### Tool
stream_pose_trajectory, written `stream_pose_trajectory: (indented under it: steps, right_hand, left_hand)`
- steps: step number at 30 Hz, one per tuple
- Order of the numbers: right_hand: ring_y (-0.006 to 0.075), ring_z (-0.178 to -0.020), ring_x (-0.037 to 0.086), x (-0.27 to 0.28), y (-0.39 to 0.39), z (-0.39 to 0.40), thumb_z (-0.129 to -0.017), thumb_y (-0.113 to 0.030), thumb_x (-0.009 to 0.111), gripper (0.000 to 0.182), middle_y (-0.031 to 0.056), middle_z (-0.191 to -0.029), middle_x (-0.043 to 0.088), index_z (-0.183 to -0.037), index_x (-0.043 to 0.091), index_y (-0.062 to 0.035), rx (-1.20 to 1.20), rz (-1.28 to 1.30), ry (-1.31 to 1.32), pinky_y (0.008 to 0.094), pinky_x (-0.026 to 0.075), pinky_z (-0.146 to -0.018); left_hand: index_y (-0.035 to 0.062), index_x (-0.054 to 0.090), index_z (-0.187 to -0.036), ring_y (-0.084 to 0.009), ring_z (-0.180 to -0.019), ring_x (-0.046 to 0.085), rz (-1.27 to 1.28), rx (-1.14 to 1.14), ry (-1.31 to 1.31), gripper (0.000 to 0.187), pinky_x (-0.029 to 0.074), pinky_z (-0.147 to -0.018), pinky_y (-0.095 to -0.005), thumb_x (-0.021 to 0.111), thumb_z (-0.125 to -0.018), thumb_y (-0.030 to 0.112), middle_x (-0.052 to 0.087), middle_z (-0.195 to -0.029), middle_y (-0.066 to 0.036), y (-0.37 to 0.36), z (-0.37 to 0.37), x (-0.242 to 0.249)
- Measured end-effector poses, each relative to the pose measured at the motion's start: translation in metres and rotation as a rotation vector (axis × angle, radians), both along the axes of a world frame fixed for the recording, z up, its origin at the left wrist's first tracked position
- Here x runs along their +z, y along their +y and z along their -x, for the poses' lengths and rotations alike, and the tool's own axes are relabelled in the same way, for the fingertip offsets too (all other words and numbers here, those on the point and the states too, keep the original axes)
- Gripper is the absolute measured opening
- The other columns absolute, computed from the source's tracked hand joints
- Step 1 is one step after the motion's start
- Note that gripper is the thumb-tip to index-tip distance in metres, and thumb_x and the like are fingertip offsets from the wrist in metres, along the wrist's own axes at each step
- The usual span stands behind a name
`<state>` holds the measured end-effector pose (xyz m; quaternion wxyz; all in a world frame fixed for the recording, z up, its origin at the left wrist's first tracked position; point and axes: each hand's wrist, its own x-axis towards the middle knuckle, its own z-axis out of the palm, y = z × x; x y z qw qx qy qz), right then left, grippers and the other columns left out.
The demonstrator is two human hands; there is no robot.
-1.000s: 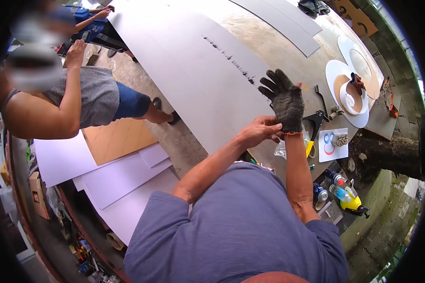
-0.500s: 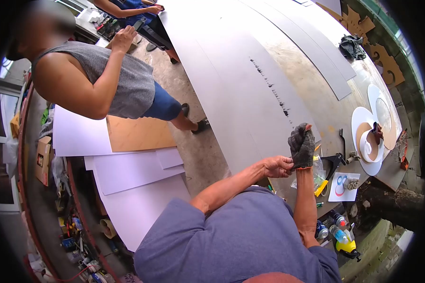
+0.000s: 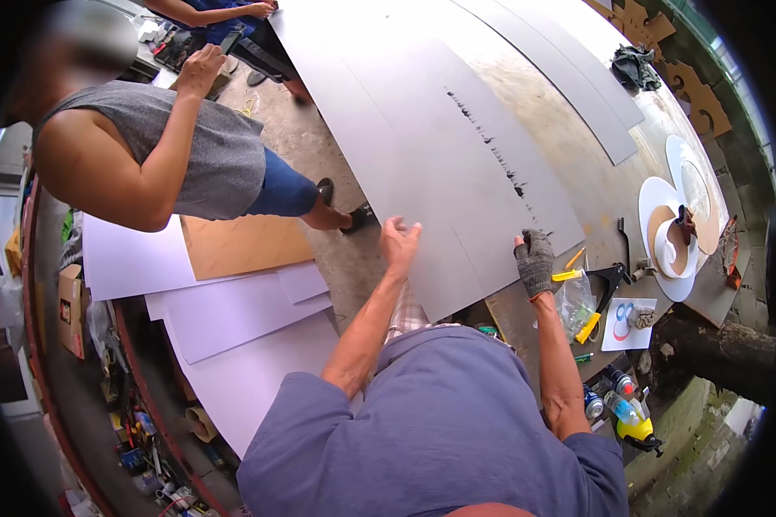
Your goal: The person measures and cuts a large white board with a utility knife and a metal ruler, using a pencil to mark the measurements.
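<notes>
My left hand (image 3: 400, 246) is bare and open, thumb and fingers apart. It hovers beside the near left edge of a large grey sheet (image 3: 422, 138) lying on the work table. My right hand (image 3: 535, 263) wears a dark grey knit glove with the thumb tip exposed. It is over the sheet's near right corner, thumb apart from loosely bent fingers, and nothing shows in its grasp. A jagged row of black marks (image 3: 496, 153) runs along the sheet toward this hand. Just right of the glove are a pencil (image 3: 575, 257) and a clear plastic bag (image 3: 574, 302).
A person in a grey sleeveless top (image 3: 185, 142) stands at left; another person's arm (image 3: 207, 12) is behind. White panels (image 3: 241, 323) and a brown board (image 3: 241, 247) lie lower left. On the right are a black brush (image 3: 622, 241), white ring-shaped cutouts (image 3: 655, 207) and spray cans (image 3: 616, 379).
My left hand has let go of the right glove's cuff and moved left to the sheet's edge. My right hand has lowered toward the sheet and loosened from a fist.
</notes>
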<state>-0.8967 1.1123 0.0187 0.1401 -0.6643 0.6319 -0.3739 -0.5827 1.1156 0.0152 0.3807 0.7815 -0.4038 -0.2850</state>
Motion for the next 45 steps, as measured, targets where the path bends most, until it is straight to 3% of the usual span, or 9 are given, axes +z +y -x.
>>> stream_pose_trajectory:
  steps: [1,4,7,10,15,24,29,38,45]
  right_hand:
    - [0.0374,-0.096,0.060,-0.005,0.001,-0.001,-0.083,-0.024,0.069,0.031,0.0179,-0.099,0.066,-0.105,0.066,-0.0032,-0.001,-0.088,0.110,0.0478,0.046,-0.087]
    - [0.0362,-0.094,0.060,-0.010,0.001,-0.008,-0.082,-0.019,0.069,0.027,0.0175,-0.097,0.065,-0.104,0.066,-0.0036,-0.016,-0.013,0.229,0.0453,0.047,-0.085]
    - [0.0367,-0.106,0.058,-0.009,-0.003,-0.019,-0.081,-0.025,0.069,0.038,0.0181,-0.108,0.065,-0.113,0.065,-0.0048,-0.100,-0.069,0.324,0.0477,0.044,-0.094]
    - [0.0368,-0.116,0.055,-0.017,-0.013,-0.016,-0.081,-0.031,0.069,0.047,0.0188,-0.122,0.062,-0.121,0.063,-0.0060,-0.151,-0.073,0.413,0.0491,0.040,-0.101]
    - [0.0376,-0.126,0.049,-0.023,-0.047,0.018,-0.083,-0.040,0.066,0.059,0.0207,-0.134,0.055,-0.129,0.058,-0.0057,-0.257,-0.152,0.531,0.0483,0.036,-0.107]
    - [0.0384,-0.127,0.050,-0.035,-0.061,0.032,-0.088,-0.061,0.052,0.072,0.0160,-0.144,0.050,-0.137,0.054,-0.0091,-0.352,-0.159,0.721,0.0469,0.035,-0.109]
    - [0.0367,-0.135,0.039,0.014,-0.053,0.007,-0.083,-0.052,0.055,0.078,0.0224,-0.147,0.043,-0.142,0.046,-0.0016,-0.364,-0.379,0.552,0.0448,0.025,-0.115]
    - [0.0382,-0.139,0.033,-0.069,-0.049,0.026,-0.086,-0.051,0.051,0.080,0.0240,-0.150,0.038,-0.146,0.037,0.0002,-0.397,-0.175,0.564,0.0474,0.020,-0.117]
    - [0.0384,-0.142,0.029,-0.039,-0.031,-0.009,-0.089,-0.048,0.049,0.075,0.0225,-0.153,0.034,-0.147,0.036,-0.0014,-0.421,-0.261,0.526,0.0509,0.018,-0.116]
  left_hand:
    - [-0.0042,0.055,-0.124,-0.0270,-0.099,0.063,0.026,0.106,-0.137,0.063,0.051,-0.084,-0.0403,0.080,-0.076,0.028,0.064,-0.108,-0.017,-0.006,-0.015,-0.008]
    - [-0.0075,0.048,-0.129,-0.0270,-0.114,0.057,0.063,0.256,-0.060,0.075,0.048,-0.092,-0.0416,0.082,-0.074,0.030,0.059,-0.118,-0.021,-0.020,-0.051,-0.042]
    - [-0.0110,0.047,-0.128,-0.0272,-0.107,0.061,-0.006,0.310,0.073,0.077,0.050,-0.088,-0.0408,0.083,-0.074,0.031,0.062,-0.112,-0.021,-0.040,-0.081,-0.070]
    - [-0.0038,0.062,-0.110,-0.0209,-0.088,0.066,-0.094,0.254,0.877,0.036,0.055,-0.074,-0.0372,0.075,-0.085,0.019,0.067,-0.099,-0.009,-0.055,-0.095,-0.037]
    - [0.0009,0.057,-0.115,-0.0244,-0.102,0.064,-0.087,0.086,1.205,0.034,0.054,-0.086,-0.0449,0.074,-0.086,0.008,0.064,-0.113,-0.010,-0.062,-0.105,-0.039]
    - [0.0008,0.057,-0.119,-0.0225,-0.100,0.065,-0.229,0.079,1.294,0.037,0.055,-0.089,-0.0409,0.073,-0.086,0.006,0.065,-0.109,-0.008,-0.067,-0.110,-0.057]
    - [-0.0002,0.056,-0.120,-0.0226,-0.103,0.064,-0.215,-0.004,1.331,0.033,0.055,-0.092,-0.0401,0.068,-0.090,0.003,0.065,-0.110,-0.009,-0.070,-0.112,-0.067]
    - [-0.0015,0.056,-0.119,-0.0226,-0.102,0.063,-0.245,-0.067,1.278,0.030,0.055,-0.093,-0.0397,0.066,-0.090,0.001,0.064,-0.110,-0.009,-0.078,-0.114,-0.075]
    - [0.0001,0.056,-0.121,-0.0208,-0.103,0.063,-0.254,-0.060,1.235,0.033,0.054,-0.094,-0.0374,0.067,-0.090,0.001,0.064,-0.111,-0.008,-0.070,-0.128,-0.072]
